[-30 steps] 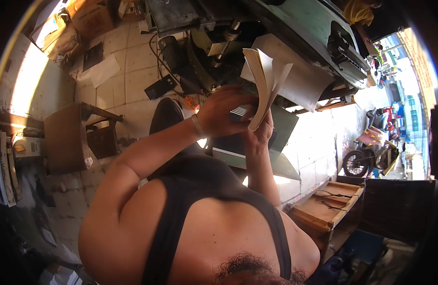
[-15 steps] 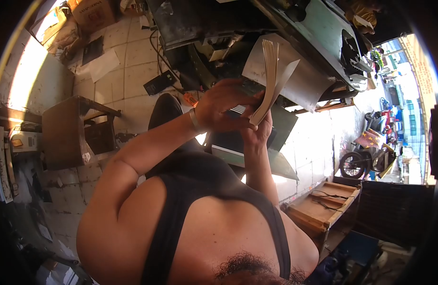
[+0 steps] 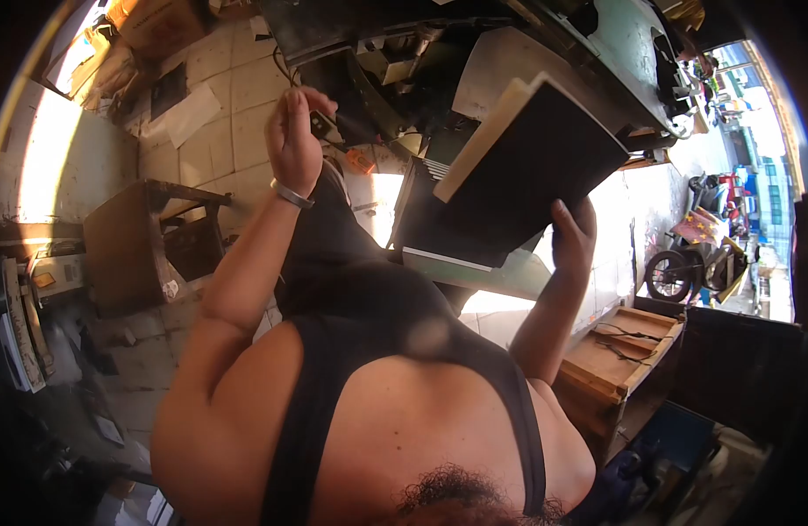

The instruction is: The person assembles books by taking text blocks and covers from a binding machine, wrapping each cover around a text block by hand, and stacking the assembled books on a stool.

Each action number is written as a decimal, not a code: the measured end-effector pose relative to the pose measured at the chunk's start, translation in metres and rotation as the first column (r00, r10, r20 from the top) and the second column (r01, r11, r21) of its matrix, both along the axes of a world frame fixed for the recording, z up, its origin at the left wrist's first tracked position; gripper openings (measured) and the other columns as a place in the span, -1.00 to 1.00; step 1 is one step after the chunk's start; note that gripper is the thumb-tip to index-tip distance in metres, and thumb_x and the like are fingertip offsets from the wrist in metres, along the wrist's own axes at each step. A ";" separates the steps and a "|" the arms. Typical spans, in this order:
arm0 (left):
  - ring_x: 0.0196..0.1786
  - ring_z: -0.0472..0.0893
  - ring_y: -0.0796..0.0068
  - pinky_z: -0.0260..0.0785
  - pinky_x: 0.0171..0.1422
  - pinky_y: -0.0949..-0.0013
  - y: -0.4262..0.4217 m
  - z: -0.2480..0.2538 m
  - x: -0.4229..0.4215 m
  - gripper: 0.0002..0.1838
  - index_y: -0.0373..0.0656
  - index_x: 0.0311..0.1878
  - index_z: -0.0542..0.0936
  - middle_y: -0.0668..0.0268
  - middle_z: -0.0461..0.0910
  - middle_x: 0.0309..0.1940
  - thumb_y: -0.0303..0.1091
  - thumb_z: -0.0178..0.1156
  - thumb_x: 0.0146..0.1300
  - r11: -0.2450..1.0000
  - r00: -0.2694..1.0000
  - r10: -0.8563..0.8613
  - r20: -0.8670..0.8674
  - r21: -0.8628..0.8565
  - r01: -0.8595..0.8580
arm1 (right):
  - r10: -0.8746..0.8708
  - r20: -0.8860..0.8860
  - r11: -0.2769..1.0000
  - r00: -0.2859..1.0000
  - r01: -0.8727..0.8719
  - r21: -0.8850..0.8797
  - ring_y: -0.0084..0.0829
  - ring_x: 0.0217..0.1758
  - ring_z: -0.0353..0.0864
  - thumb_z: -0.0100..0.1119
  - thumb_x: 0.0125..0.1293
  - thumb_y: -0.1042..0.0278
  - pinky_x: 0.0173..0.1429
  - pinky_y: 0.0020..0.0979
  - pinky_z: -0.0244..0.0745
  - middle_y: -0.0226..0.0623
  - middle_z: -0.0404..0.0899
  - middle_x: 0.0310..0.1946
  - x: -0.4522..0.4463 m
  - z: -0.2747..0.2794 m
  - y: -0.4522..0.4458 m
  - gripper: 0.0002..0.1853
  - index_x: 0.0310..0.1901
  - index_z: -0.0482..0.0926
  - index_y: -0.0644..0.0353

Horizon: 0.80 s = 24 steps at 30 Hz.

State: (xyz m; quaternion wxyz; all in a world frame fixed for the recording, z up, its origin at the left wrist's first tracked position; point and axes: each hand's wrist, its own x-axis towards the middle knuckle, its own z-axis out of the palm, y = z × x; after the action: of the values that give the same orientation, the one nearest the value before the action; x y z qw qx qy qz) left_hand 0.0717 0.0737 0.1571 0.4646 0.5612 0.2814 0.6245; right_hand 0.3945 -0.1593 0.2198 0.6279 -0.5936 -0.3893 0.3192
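Observation:
My right hand (image 3: 574, 235) grips a black-covered book (image 3: 535, 153) near its lower right corner, the thumb resting on the cover. The book is tilted, and its pale page edges show along the upper left side. Below it, partly hidden, a stack of black-covered books (image 3: 430, 232) with white page edges lies on a green surface (image 3: 518, 282). Apart from the book, my left hand (image 3: 297, 145) is raised at the left, wearing a wristband. Its fingers are loosely bent, with nothing visible in them.
Dark machinery (image 3: 369, 96) and a large grey-green metal plate (image 3: 619, 53) stand ahead. A wooden stool (image 3: 128, 245) is at the left, and a wooden drawer-like tray (image 3: 623, 351) at the right. Beyond the doorway stands a motorbike (image 3: 684, 272). An orange object (image 3: 360, 161) lies near my leg.
My left hand has let go of the book and moved up and left. My right hand has shifted right, and the book has turned so its black cover faces me.

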 end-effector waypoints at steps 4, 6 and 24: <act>-0.14 0.57 0.57 0.41 0.08 0.45 -0.023 -0.047 0.004 -0.65 -0.22 -0.10 0.60 0.36 0.63 -0.23 -0.13 0.00 0.64 0.946 0.992 -0.115 -0.060 -0.311 0.091 | 0.207 0.511 0.943 0.834 -0.031 -0.332 -0.36 -0.11 0.68 0.32 0.24 0.48 0.06 -0.33 0.53 -0.18 0.74 -0.13 0.003 0.044 0.001 -0.60 0.14 0.62 0.23; -0.05 0.58 0.56 0.41 0.11 0.48 -0.030 -0.072 0.014 -0.66 -0.23 -0.03 0.60 0.36 0.64 -0.15 -0.10 0.07 0.61 0.886 0.973 -0.227 -0.044 -0.425 0.187 | 0.364 0.587 0.844 0.723 0.010 -0.536 -0.15 -0.18 0.74 0.32 0.24 0.47 0.03 -0.26 0.57 -0.06 0.74 -0.19 -0.017 0.042 0.013 -0.61 0.13 0.65 0.13; -0.11 0.55 0.60 0.38 0.02 0.46 -0.062 -0.134 0.038 -0.96 -0.19 -0.28 0.58 0.32 0.63 0.03 -0.47 0.17 0.22 0.713 0.857 -0.469 -0.214 -0.664 0.225 | -0.778 -0.233 0.626 0.584 0.690 -0.362 -0.25 0.35 0.51 0.38 0.33 0.50 0.36 -0.28 0.43 -0.04 0.43 0.33 -0.045 -0.109 -0.065 -0.19 0.53 0.15 0.28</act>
State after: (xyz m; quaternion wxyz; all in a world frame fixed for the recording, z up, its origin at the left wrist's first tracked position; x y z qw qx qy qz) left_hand 0.1095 0.0115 0.0231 0.6714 0.5277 0.4384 0.2803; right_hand 0.3495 -0.2239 0.1107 0.6901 -0.6994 0.0585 0.1769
